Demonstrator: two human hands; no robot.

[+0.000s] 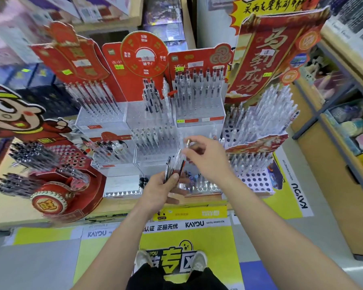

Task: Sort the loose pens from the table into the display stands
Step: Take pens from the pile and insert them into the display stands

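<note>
A bundle of loose pens (pixel 170 167) stands gripped in the left hand (pixel 161 189) as a supply. The right hand (pixel 208 160) pinches one pen (pixel 188 142) just above, probably for slotting into the clear display stands (pixel 155 167) on the desk (pixel 122 203).

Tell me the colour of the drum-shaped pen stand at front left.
The drum-shaped stand is red with a gold emblem, clearest in the head view.

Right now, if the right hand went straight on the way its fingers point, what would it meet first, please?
Most likely the clear acrylic pen stand just beyond the right hand, which pinches a pen; depth is unclear.
</note>
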